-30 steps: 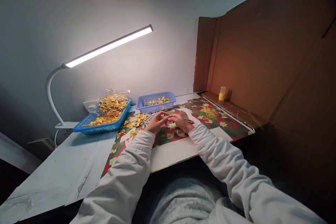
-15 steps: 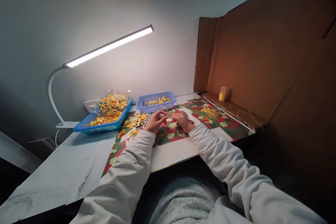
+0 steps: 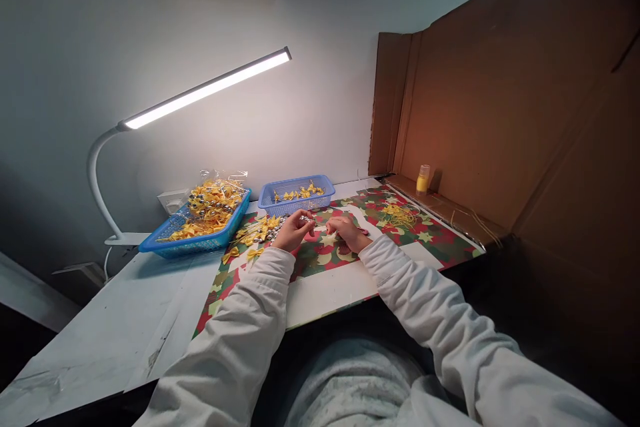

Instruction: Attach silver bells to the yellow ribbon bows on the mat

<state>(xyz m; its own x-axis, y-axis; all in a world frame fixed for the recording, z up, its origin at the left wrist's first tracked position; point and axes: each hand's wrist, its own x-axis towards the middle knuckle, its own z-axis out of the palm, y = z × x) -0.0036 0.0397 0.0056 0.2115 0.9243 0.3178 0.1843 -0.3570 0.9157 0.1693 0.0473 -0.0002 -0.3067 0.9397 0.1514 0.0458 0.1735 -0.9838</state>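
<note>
Over the patterned mat point(image 3: 320, 260), my left hand point(image 3: 295, 230) has its thumb and fingers pinched together; whatever is between them is too small to make out. A short gap to its right, my right hand point(image 3: 346, 232) is closed with bent fingertips, and its contents are hidden. Small silver balls point(image 3: 275, 229) lie beside and partly behind my left hand. Left of them is a heap of yellow ribbon bows point(image 3: 257, 231) with silver bits. Two loose bows, one of them a yellow bow point(image 3: 231, 254), rest nearer me. Something small and pinkish point(image 3: 364, 231) lies by my right hand.
A blue basket point(image 3: 200, 247) piled with yellow bows and silver balls stands at left. Behind my hands, a lighter blue basket point(image 3: 297, 204) holds several bows. Yellow cords point(image 3: 399, 215) and a yellow-filled bottle point(image 3: 423, 179) are at right, by a cardboard wall point(image 3: 480, 107). A lamp point(image 3: 210, 88) shines above.
My left hand has shifted very slightly, its fingers still pinched. My right hand stays almost where it was, and the bows and baskets have not moved.
</note>
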